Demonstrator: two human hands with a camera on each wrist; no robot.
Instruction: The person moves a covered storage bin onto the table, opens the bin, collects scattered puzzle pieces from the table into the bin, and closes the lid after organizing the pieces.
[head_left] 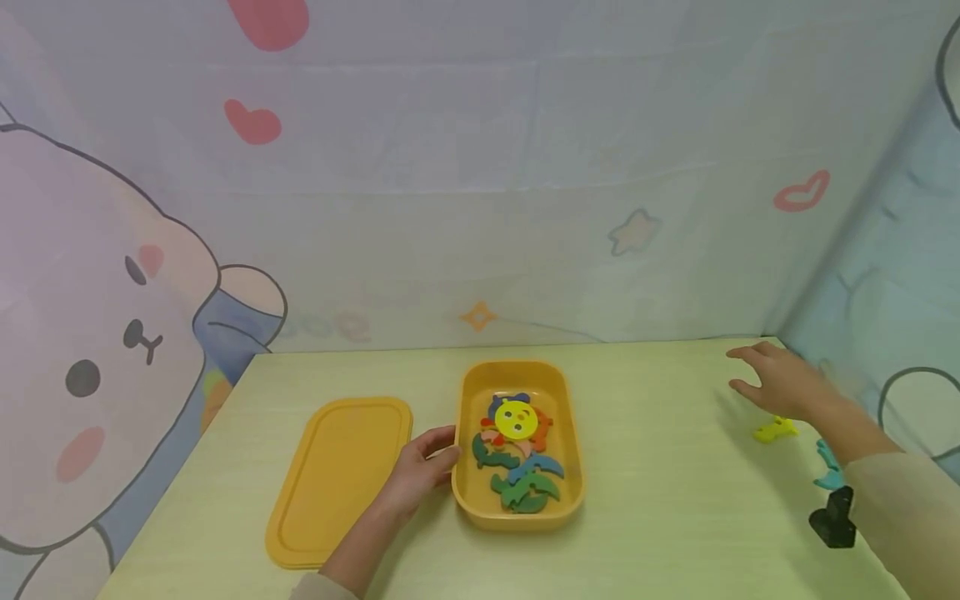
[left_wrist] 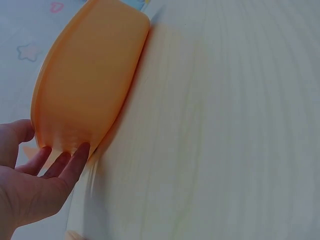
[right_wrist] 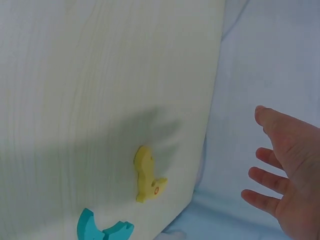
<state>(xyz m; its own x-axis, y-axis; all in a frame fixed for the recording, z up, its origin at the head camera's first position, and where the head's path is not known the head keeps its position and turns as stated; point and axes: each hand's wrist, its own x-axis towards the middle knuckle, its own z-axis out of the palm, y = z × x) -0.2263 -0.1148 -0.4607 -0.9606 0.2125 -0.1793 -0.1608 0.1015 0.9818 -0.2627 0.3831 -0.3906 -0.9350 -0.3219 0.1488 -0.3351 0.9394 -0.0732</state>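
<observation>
My left hand [head_left: 422,471] lies against the left wall of a yellow-orange plastic box [head_left: 517,521]. In the left wrist view its fingertips [left_wrist: 82,147] touch the outer wall, with the thumb at the rim. Inside the box are several flat, colourful animal-shaped pieces, among them a round yellow face [head_left: 516,420], a blue piece [head_left: 542,467] and green ones [head_left: 528,490]. My right hand [head_left: 783,381] is raised over the table's far right, fingers spread and holding nothing. Beneath it lie a yellow animal-shaped piece [right_wrist: 145,175] and a curved teal piece [right_wrist: 102,231].
A flat yellow lid [head_left: 341,483] lies on the table left of the box. Close to the right forearm stands a small black object [head_left: 835,518]. Printed cloth [head_left: 420,208] hangs along the table's back edge and right side.
</observation>
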